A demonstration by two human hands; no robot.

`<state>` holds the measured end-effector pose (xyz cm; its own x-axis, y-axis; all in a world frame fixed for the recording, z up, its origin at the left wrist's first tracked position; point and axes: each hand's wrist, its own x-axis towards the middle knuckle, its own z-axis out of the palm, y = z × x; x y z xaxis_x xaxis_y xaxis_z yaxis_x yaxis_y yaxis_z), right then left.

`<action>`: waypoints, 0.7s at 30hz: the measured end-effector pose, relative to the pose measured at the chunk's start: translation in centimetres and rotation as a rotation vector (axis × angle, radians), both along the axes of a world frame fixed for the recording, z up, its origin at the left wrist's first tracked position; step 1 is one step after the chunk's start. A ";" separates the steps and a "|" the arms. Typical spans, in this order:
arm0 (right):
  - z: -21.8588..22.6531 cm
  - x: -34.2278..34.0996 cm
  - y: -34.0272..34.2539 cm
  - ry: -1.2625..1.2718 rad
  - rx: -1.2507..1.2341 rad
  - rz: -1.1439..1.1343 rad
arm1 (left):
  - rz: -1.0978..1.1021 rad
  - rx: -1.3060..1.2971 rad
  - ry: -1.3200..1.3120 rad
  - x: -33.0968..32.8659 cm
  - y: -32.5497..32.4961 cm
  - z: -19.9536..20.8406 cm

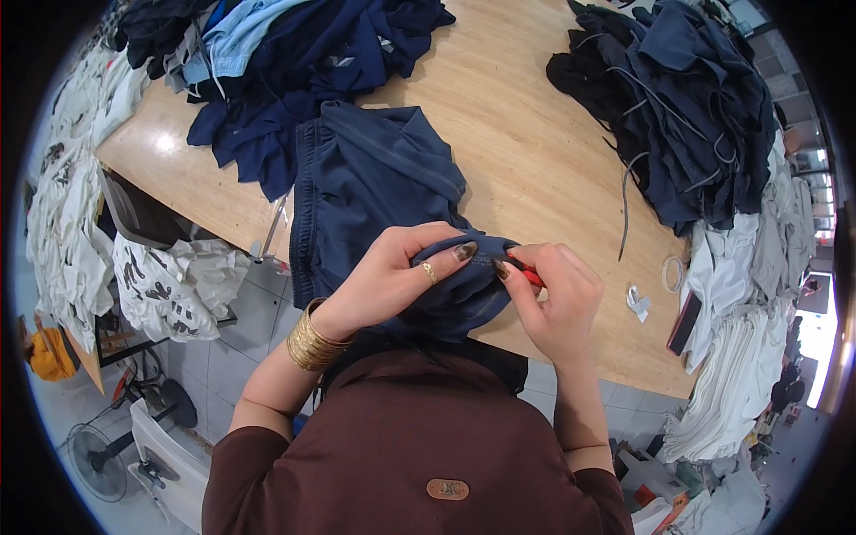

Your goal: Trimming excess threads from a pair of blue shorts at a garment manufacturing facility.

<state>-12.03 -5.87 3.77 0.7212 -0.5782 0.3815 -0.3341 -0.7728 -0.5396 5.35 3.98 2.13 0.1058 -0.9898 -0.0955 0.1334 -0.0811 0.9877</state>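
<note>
Navy shorts [379, 169] with a gathered elastic waistband lie on the table edge, their near part lifted toward my body. My left hand [406, 267] pinches a folded, stitched edge of the cloth between thumb and fingers. Close by on the right, my right hand [557, 294] is closed around a small red tool [531, 275]; most of it is hidden in the palm, so its kind does not show. The right thumb and fingertips also touch the cloth's edge.
Dark blue and light blue garments [267, 89] are heaped at the far left. Dark garments with loose drawstrings [687, 116] form another heap at the far right. A phone [685, 325] and white cloth stacks [727, 374] line the right edge. A fan [98, 459] stands lower left.
</note>
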 end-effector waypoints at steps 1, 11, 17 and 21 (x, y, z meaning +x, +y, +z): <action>0.0 0.0 0.0 -0.001 0.001 0.000 | 0.000 -0.002 0.004 0.0 0.0 -0.1; -2.7 1.1 0.5 -0.251 0.024 0.099 | 0.055 0.137 0.372 -0.3 0.0 -0.3; -1.7 -1.5 -1.5 -0.880 0.785 -0.227 | 0.075 0.185 0.518 0.0 0.1 -1.0; -2.4 -2.0 -3.1 -0.519 0.499 -0.415 | 0.082 0.192 0.516 0.2 0.2 -1.3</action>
<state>-14.01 -9.01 1.35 0.2148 -0.9480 0.2350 -0.1534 -0.2703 -0.9505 5.55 4.18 0.83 0.0733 -0.9399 -0.3334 0.6093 -0.2225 0.7611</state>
